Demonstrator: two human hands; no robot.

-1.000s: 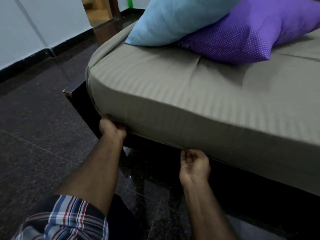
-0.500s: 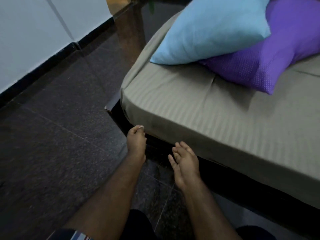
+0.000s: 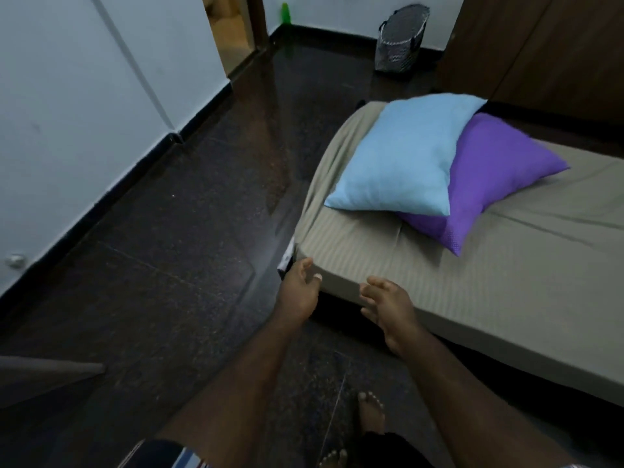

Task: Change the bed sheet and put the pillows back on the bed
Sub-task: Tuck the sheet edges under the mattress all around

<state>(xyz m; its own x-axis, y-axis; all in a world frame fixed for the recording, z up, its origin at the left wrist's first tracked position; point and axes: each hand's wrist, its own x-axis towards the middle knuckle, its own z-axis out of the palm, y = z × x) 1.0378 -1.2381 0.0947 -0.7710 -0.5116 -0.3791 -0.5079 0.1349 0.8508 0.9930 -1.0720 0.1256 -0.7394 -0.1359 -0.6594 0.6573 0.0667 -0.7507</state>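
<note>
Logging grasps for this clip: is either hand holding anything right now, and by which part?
Nothing is held. The left hand and right hand are both open with relaxed fingers, near the corner of the bed sheet without gripping it.

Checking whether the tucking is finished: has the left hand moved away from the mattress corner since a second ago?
Yes. The left hand has come out from under the mattress corner and now hovers open beside it.

Taut grey-striped bed sheet [image 3: 472, 298] under overlapping pillows, blue pillow [image 3: 401, 160] atop purple pillow [image 3: 489, 177]
</note>
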